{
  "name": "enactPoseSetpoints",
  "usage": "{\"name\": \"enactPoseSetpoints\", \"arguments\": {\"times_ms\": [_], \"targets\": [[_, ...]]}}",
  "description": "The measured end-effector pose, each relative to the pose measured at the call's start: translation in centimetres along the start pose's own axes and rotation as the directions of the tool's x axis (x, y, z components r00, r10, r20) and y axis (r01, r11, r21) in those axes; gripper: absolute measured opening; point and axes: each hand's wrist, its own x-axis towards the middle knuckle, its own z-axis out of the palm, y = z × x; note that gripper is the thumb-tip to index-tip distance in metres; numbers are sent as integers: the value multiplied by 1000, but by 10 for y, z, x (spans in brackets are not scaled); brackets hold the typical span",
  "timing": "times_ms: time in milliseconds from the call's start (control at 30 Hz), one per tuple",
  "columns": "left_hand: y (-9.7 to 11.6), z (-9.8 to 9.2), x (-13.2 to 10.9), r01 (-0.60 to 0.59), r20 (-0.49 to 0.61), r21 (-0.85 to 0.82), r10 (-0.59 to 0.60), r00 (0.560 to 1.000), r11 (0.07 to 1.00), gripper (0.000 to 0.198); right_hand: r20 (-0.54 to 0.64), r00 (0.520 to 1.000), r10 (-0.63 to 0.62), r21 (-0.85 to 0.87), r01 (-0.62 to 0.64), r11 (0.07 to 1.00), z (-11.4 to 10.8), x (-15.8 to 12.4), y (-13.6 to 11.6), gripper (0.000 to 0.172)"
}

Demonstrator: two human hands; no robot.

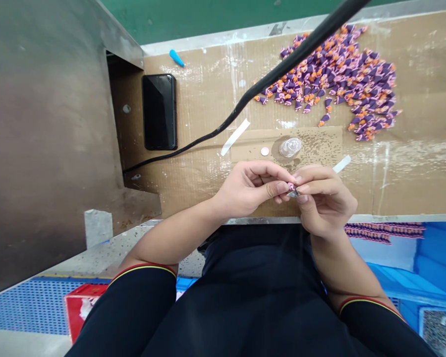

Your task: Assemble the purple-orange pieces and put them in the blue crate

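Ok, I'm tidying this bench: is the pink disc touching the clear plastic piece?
Apart: the head view shows a strip of speckled cardboard between the pink disc and the clear plastic piece.

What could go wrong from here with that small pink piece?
The small pink piece is pinched between the left hand and right hand, close to the table's front edge. If it slips, it might fall off the table and be lost. The black cable runs beside the purple-and-orange pile, so a reach toward the pile might catch it and scatter pieces.
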Motion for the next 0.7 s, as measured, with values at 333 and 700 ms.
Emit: {"name": "enactPoseSetpoints", "arguments": {"times_ms": [333,700], "targets": [[-2,-1,0,11,18,-33,-10,1000,999,39,-32,999,-19,12,20,1000,3,2,0,11],[-4,-1,-1,51,15,-35,-50,999,998,41,-44,999,-31,10,31,999,3,4,0,7]]}}
